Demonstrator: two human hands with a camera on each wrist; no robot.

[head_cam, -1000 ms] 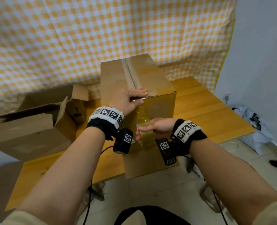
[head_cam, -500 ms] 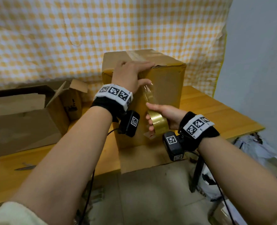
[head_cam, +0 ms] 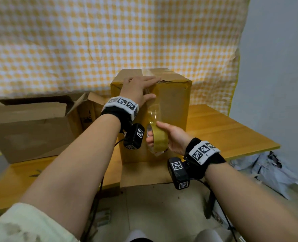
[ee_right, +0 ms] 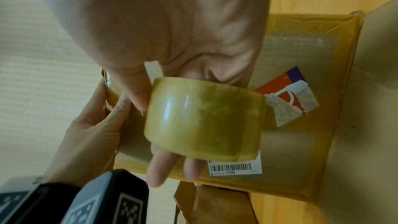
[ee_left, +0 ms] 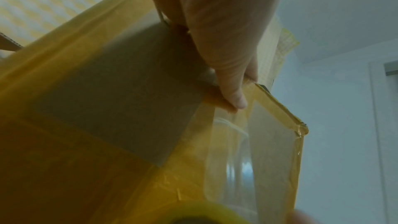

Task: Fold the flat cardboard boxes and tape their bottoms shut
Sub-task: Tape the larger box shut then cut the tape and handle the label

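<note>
Tape roll in right hand (left hand atop box).

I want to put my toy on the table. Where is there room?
The bare wood right of the upright box, out to the table's edge, looks free. The left side is crowded: an open box fills it, and both hands work at the upright box's front.

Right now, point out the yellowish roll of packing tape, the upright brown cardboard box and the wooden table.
yellowish roll of packing tape (head_cam: 159, 138), head view, outer band.
upright brown cardboard box (head_cam: 172, 109), head view, front face.
wooden table (head_cam: 223, 130), head view, bare top.
</note>
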